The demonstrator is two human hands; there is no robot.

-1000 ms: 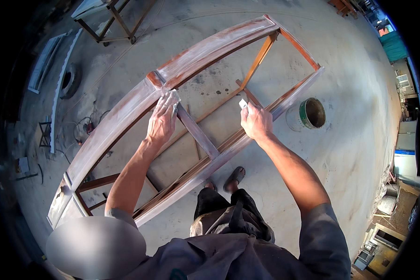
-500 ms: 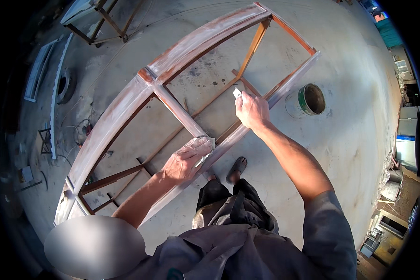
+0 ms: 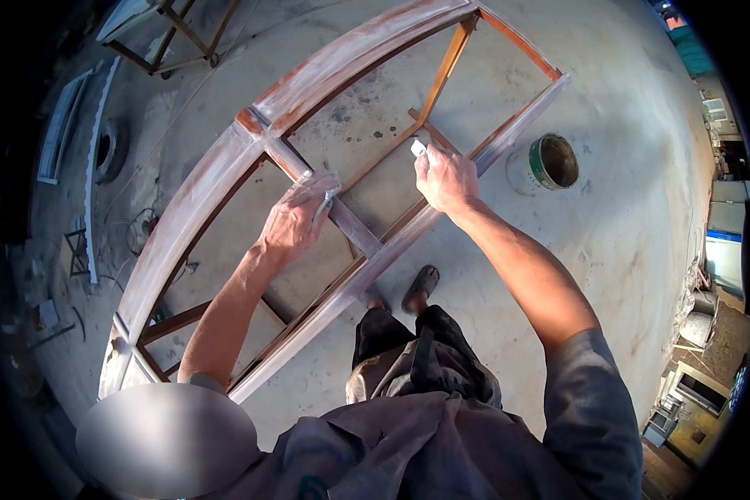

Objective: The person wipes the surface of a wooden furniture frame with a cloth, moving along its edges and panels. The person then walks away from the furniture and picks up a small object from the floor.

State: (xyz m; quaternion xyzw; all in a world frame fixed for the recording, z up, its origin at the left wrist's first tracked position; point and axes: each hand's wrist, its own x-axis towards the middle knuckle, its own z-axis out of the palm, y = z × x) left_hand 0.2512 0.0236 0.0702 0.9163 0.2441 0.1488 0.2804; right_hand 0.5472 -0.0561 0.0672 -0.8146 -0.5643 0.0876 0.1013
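A large wooden frame [image 3: 193, 204] with an arched side, coated in patchy white over reddish wood, lies raised in front of me. My left hand [image 3: 290, 223], its fingers pale with dust, presses on the crossbar [image 3: 355, 230] midway along its length. Under those fingers is a thin pale folded sheet [image 3: 328, 195] that looks like sandpaper, partly hidden. My right hand [image 3: 448, 182] is closed round a small white piece [image 3: 417, 147], of which only the end shows. It hovers by the frame's straight near rail [image 3: 408, 247].
A white bucket with a green band [image 3: 522, 173] stands on the concrete floor, right of the frame. A tyre [image 3: 112, 152], a cable and long white strips [image 3: 91, 217] lie at the left. A wheeled wooden stand [image 3: 183, 32] is far left. Household clutter [image 3: 696, 387] lines the right side.
My left hand has slid up the crossbar, away from the near rail toward the arched side, with the pale sheet beneath it. My right hand keeps nearly the same place.
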